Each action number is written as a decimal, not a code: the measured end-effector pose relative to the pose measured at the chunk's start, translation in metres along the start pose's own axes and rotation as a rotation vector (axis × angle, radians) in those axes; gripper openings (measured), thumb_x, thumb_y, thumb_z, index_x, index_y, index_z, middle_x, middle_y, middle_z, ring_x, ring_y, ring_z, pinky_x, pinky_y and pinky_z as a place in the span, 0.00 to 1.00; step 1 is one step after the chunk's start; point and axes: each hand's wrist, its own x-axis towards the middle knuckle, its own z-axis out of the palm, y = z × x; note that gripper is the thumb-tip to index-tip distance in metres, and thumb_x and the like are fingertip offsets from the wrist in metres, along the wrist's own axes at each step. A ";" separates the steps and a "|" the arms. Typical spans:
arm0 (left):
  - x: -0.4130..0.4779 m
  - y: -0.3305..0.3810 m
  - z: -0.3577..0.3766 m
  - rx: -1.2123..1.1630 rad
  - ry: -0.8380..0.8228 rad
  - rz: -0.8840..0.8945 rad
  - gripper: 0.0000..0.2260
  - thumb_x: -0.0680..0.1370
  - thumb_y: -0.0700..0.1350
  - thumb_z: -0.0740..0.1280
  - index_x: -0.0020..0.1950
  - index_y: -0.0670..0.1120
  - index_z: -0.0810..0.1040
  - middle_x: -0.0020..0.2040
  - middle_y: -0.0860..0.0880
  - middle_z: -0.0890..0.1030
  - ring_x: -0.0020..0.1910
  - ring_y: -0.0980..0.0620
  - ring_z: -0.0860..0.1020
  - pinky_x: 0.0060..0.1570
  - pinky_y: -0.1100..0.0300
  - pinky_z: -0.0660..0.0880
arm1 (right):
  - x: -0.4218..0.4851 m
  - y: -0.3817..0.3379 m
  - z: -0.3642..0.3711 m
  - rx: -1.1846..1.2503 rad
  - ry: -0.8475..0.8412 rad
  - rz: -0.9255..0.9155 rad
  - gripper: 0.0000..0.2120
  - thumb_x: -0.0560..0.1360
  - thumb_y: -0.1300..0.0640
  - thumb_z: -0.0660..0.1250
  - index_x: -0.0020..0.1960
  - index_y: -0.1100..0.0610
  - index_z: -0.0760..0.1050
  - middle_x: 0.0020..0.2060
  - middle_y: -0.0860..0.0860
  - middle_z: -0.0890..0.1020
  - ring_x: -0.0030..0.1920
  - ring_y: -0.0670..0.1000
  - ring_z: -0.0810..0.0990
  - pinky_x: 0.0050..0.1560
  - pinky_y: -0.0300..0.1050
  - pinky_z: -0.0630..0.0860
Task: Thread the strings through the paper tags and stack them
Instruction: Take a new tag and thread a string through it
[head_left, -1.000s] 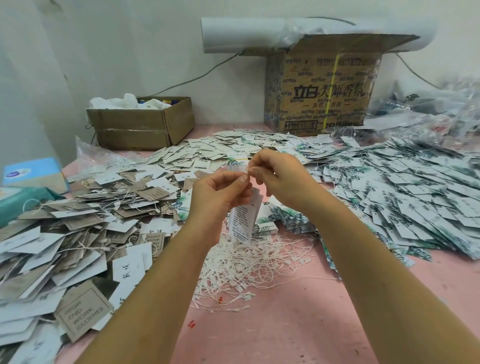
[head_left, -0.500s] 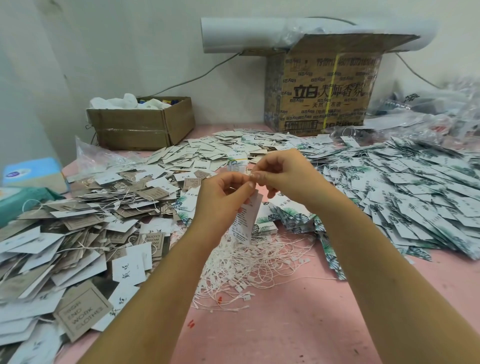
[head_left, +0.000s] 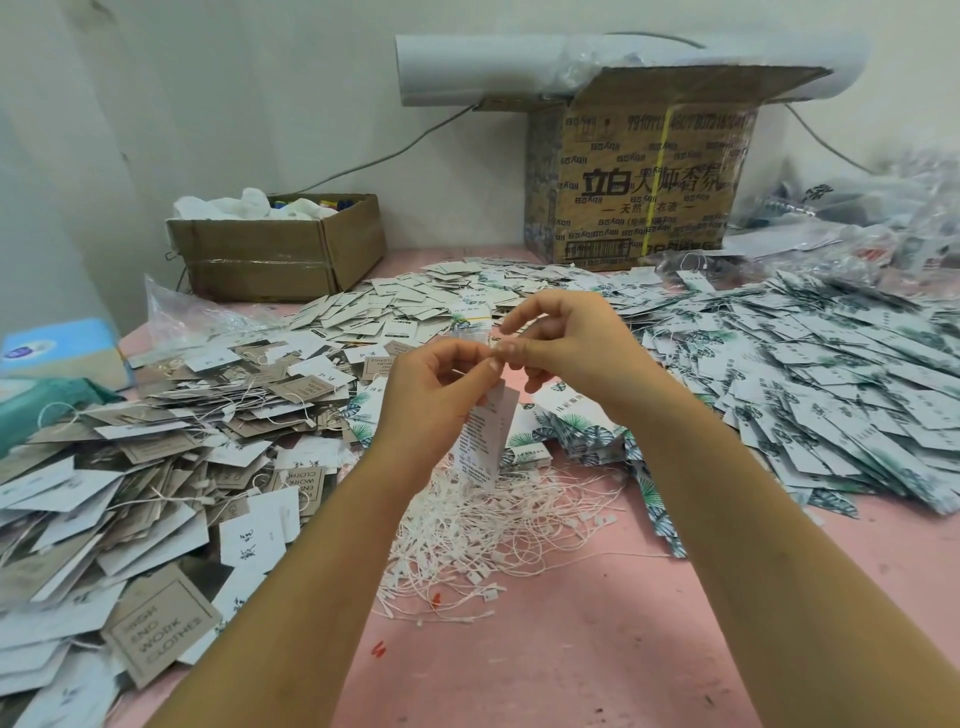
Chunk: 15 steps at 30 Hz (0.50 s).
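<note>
While the left hand (head_left: 436, 400) keeps its hold on the paper tag (head_left: 488, 441), thumb and fingers pinched on the upper end so the card hangs just above the table (head_left: 571, 649), the right hand (head_left: 571, 353) has changed shape. A second ago all its fingers were bunched tight at the tag's top. Now the index finger is lifted and stretched out, while the thumb and the other fingers stay pinched at that top edge, touching the left thumb. I judge that a string is being fed or drawn through the hole; the strand there is too fine to tell whether it is through. The tag has not yet gone to any stack.

At six o'clock from the hands lies the loose heap of white strings (head_left: 483, 535). Brown and white tags (head_left: 156, 415) spread at nine o'clock, some already strung, and leaf-printed tags (head_left: 831, 374) at three o'clock.

A low open cardboard box (head_left: 275, 260) at ten o'clock holds crumpled white plastic (head_left: 234, 202) and some small blue and yellow things I cannot name. The tall printed carton (head_left: 639, 182) at one o'clock stands with its flaps open, its contents hidden, and a white roll (head_left: 493, 67) lies across its top.
</note>
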 end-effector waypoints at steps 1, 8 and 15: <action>0.000 0.000 -0.001 0.014 -0.017 0.010 0.06 0.75 0.38 0.69 0.40 0.48 0.80 0.33 0.50 0.79 0.25 0.64 0.72 0.26 0.72 0.67 | 0.000 0.000 0.000 0.011 -0.006 -0.002 0.04 0.69 0.65 0.72 0.40 0.61 0.77 0.30 0.56 0.79 0.24 0.45 0.76 0.27 0.38 0.76; 0.003 -0.003 -0.009 0.062 -0.076 0.051 0.07 0.74 0.37 0.69 0.39 0.47 0.80 0.33 0.52 0.80 0.27 0.65 0.74 0.27 0.73 0.68 | -0.001 0.001 0.003 0.021 -0.051 0.007 0.03 0.68 0.65 0.73 0.38 0.64 0.79 0.26 0.52 0.79 0.25 0.47 0.76 0.28 0.39 0.77; 0.007 -0.007 -0.015 -0.017 -0.019 0.061 0.03 0.70 0.42 0.72 0.40 0.48 0.79 0.37 0.54 0.81 0.39 0.57 0.78 0.36 0.66 0.74 | -0.003 -0.006 0.011 0.132 -0.162 0.036 0.08 0.74 0.65 0.66 0.36 0.59 0.76 0.24 0.48 0.77 0.23 0.43 0.74 0.27 0.37 0.76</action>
